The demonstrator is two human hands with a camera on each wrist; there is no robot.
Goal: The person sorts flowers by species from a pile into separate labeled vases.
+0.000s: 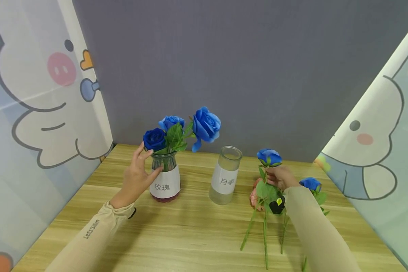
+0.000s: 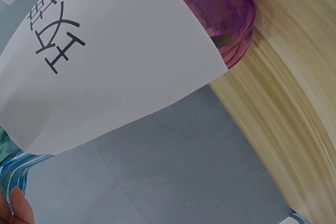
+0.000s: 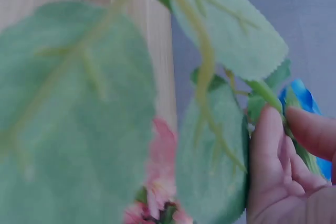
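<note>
Left of centre in the head view, your left hand [image 1: 137, 175] was partly open, its fingers and thumb curved round the neck of the ribbed vase [image 1: 170, 162]. A dark blue rose [image 1: 154, 139] and two lighter blue roses [image 1: 206, 124] stood in that vase, above its white label [image 1: 168, 181]. Right of centre, your right hand [image 1: 281, 176] was nearly closed, thumb and finger pinching the held rose [image 1: 269, 156] by its green stem just below the blue bloom. Beneath that hand, a pink flower [image 1: 254, 194] and a black flower [image 1: 276, 206] lay on the wooden table [image 1: 190, 234], with another blue rose [image 1: 310, 184] farther right. Near the middle of the frame, the clear jar [image 1: 221, 199] stood upright between your hands, touching neither.
</note>
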